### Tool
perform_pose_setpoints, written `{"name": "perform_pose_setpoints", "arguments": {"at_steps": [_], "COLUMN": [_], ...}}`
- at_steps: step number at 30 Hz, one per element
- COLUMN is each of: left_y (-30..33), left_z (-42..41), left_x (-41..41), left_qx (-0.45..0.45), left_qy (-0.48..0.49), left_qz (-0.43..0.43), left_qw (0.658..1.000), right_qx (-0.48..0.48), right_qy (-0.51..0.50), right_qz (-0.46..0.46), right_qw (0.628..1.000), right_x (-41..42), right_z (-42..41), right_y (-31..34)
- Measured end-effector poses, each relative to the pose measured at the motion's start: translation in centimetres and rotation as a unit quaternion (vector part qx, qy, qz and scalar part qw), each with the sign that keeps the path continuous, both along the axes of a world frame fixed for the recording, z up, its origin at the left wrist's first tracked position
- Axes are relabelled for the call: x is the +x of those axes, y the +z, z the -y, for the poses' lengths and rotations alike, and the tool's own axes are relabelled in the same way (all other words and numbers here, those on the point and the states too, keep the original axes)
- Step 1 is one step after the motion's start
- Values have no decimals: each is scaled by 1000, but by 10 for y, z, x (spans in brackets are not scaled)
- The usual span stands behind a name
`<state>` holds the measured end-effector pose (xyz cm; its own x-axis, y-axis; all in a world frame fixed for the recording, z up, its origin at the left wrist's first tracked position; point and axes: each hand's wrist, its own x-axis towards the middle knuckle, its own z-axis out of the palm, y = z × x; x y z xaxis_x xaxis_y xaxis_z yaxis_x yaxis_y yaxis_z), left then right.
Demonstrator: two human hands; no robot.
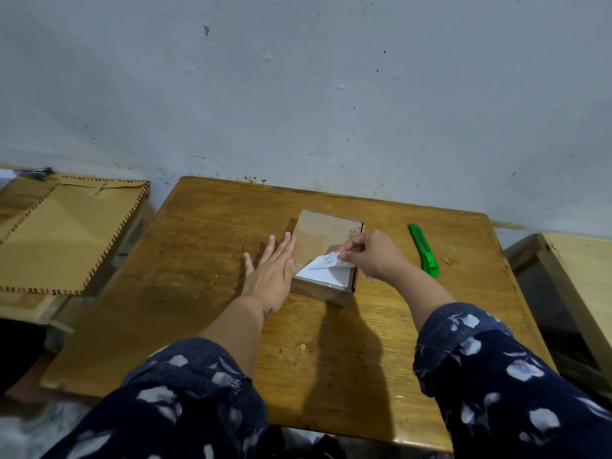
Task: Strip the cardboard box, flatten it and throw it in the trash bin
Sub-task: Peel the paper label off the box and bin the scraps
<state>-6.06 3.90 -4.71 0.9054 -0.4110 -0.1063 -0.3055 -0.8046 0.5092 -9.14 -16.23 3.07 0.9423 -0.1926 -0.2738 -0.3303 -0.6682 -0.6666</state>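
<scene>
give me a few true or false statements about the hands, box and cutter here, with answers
1. The right hand pinches a corner of the white label on the cardboard box. True.
2. The left hand grips the green cutter. False: it lies flat with straight fingers against the box's left side, and the cutter lies untouched on the table.
3. The label is fully peeled off. False: only one corner is lifted.
4. The cutter lies to the right of the box. True.
5. The box is already flattened. False: it still stands as a box.
</scene>
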Motion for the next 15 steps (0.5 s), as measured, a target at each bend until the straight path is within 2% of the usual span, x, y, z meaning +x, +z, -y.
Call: {"name": "perform_pose_setpoints", "arguments": {"at_steps": [6, 11, 15], "left_y": [4, 8, 8], "left_z": [1, 7, 19], "left_x": [-3, -6, -10], "left_qx": [41, 66, 66], "left_qy": [6, 8, 8], "left_qz": [16, 15, 11], "left_qw": [999, 998, 998], "right_qx": [-1, 0, 61], "right_qy": [3, -46, -112], "right_qz": [2, -30, -35], "right_qw": [1000, 998, 991], "right_x": [-2, -1, -8], "right_z": [-1, 5, 17], "right_y": [4, -2, -6]}}
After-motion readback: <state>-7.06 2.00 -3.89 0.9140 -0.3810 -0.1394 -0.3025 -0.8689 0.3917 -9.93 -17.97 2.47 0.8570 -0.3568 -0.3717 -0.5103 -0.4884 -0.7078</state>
